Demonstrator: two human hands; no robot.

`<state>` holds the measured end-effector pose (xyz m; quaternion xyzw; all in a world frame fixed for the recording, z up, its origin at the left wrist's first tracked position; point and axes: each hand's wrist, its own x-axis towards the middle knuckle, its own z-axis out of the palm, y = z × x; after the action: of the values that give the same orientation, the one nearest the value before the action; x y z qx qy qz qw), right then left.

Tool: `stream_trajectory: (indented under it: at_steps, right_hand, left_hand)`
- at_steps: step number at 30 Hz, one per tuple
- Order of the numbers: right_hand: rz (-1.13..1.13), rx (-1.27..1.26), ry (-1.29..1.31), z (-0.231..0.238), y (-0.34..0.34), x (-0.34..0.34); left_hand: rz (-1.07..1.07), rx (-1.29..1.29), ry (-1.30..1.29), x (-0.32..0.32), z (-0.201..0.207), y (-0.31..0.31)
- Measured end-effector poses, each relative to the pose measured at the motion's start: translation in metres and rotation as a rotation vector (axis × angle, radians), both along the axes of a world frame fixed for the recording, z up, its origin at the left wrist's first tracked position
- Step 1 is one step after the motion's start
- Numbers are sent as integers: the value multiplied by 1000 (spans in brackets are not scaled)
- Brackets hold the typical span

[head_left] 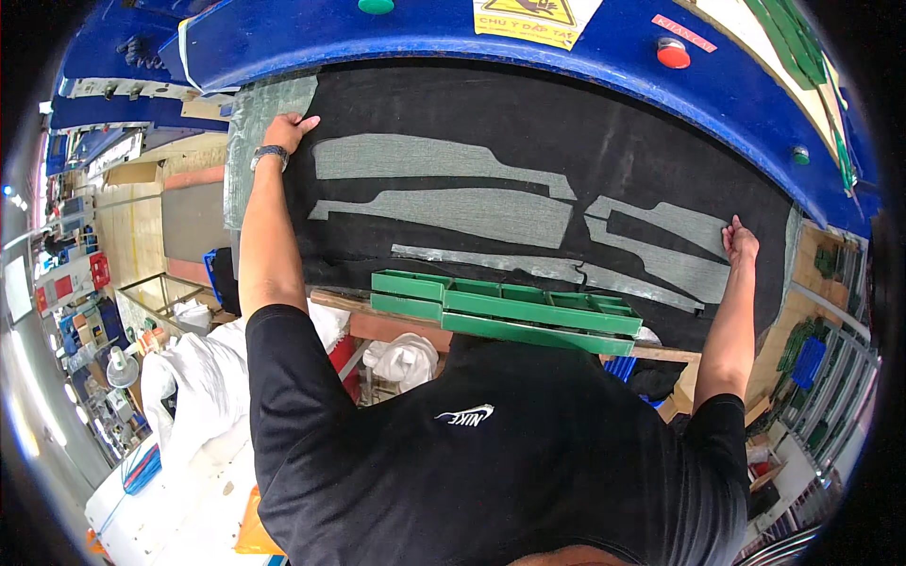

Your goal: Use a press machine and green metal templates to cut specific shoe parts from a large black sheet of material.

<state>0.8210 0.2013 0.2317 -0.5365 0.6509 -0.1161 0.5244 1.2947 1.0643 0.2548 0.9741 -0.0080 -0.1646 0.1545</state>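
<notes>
A wide black sheet (453,104) lies over a grey-green board (247,123). Several long, curved openings in it, such as a cut-out (415,158), appear to show the board below. My left hand (286,134) is closed at the sheet's left edge, thumb pointing right, gripping it. On the far right, my right hand (740,241) pinches the sheet beside the end of a cut-out. Two long green box-like frames with dividers, probably cutting dies (538,307), rest at the near edge, between my arms and close to my body.
A blue machine beam (425,36) spans the far side, with a red button (673,53), green buttons and a yellow warning label (528,17). White cloth (203,377) lies at left on a white table (123,500). Racks (830,377) stand at right.
</notes>
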Motion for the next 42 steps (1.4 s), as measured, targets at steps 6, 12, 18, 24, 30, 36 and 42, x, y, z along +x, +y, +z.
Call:
stream_trajectory:
  at_steps: [6,12,18,24,30,36,42]
  right_hand:
    - [65,-69,71,4,28,-16]
    - [133,-77,195,7,54,-64]
    - [125,-84,192,21,88,-90]
    - [147,-77,133,17,100,-97]
    - [241,-70,100,44,111,-126]
    - [100,-841,628,27,31,-249]
    - [-126,-482,677,2,-32,-327]
  left_hand:
    - [10,-40,71,-17,11,33]
    - [2,69,158,-38,15,64]
    - [-21,141,243,-68,18,80]
    - [-1,158,213,-82,19,114]
    - [40,502,-256,-139,39,27]
    - [-224,285,-528,-223,45,3]
    - [-359,95,-294,-260,32,-37]
